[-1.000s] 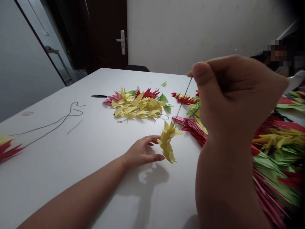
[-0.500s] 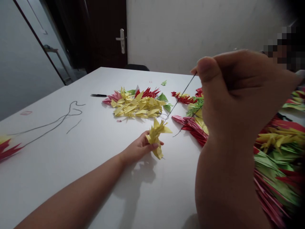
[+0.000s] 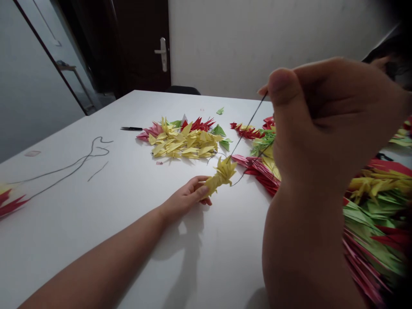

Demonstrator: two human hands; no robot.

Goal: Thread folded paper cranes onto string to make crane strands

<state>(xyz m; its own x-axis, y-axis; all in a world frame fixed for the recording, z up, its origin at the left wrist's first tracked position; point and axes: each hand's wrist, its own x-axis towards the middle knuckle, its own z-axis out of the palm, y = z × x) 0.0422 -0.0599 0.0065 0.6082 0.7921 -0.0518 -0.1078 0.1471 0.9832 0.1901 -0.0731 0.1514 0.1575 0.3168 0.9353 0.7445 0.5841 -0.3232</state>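
My left hand is closed around the lower end of a bunch of folded yellow paper pieces, held just above the white table. A dark thread runs up from the top of this bunch to my right hand. High at the right, close to the camera, my right hand pinches the thread between thumb and fingers; whether a needle is there is hidden. A loose length of thread also hangs below the right hand towards the table.
Beyond the left hand lies a heap of yellow paper pieces with red, pink and green ones. A black-handled blade is left of it. Loose thread stretches across the left side. Red and green folded strands fill the right. Part of another person shows behind.
The yellow paper bunch has tilted, its top now leaning right along the thread. My left hand has shifted slightly left and holds its lower end. The right hand stays raised.
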